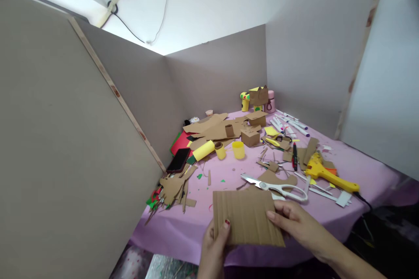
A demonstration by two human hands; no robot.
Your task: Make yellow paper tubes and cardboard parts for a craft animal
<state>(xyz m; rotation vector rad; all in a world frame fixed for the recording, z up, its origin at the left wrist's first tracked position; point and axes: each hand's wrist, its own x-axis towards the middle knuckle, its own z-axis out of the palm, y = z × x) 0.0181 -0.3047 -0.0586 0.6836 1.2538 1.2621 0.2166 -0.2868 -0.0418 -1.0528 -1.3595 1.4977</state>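
Between my two hands I hold a roughly rectangular piece of corrugated cardboard (247, 218) over the table's front edge. My left hand (216, 242) grips its lower left corner, thumb on the face and fingers hidden behind. On the right side, my right hand (291, 222) pinches the edge with the thumb in front; some of its fingers are tucked behind. White-handled scissors (278, 187) lie just beyond the cardboard, blades slightly apart and pointing left. A yellow hot glue gun (334, 178) rests to the right of them.
Cardboard scraps (173, 189) and a dark phone (178, 160) lie on the left. Yellow paper rolls (203, 151), small cardboard boxes (250, 136) and white markers (294, 124) sit farther back on the purple tablecloth (225, 168). Grey partitions (219, 74) surround the table.
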